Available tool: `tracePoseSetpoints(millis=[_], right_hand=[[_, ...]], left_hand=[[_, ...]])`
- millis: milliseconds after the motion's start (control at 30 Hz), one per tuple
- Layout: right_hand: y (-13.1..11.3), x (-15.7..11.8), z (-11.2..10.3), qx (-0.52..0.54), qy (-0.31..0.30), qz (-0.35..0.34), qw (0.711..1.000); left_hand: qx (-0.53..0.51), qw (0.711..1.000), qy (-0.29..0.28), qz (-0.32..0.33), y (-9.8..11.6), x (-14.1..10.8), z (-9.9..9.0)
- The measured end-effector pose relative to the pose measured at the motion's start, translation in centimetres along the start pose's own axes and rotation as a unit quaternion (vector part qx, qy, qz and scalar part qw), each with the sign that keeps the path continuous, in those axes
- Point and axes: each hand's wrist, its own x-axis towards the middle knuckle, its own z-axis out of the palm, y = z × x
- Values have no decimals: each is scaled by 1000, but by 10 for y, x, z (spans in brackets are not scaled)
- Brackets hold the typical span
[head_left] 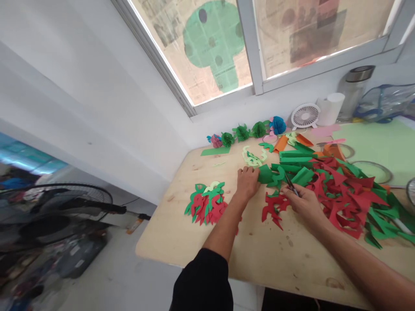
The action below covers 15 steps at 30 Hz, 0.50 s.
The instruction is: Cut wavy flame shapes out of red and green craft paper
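My left hand [248, 181] is over the wooden table with its fingers curled at the edge of a piece of green paper [266, 174]. My right hand [301, 198] is closed on a pair of scissors [291, 185], whose blades point up and left beside a curved green paper cutout [278, 176]. Just below the two hands lie red paper cutouts [272, 209]. A loose pile of red and green cut shapes [209, 205] sits left of my left forearm. Pale green cutouts [254, 156] lie beyond my left hand.
A big heap of red scraps [345, 194] and green scraps spreads to the right. Honeycomb paper turtles [241, 132] line the wall beside a small white fan [305, 116] and a bottle [355, 93]. Tape rolls [372, 172] lie at right. A large black fan [65, 211] stands left of the table.
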Motion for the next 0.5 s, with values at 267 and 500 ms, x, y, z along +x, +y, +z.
tracePoseSetpoints(millis=[267,500], right_hand=[[0,1,0,17,-8,1,1000],[-1,0,1,25,-8,-3,1000]], left_hand=[[16,1000,12,2,-2,-10,5],[9,1000,4,1,-7,-12,4]])
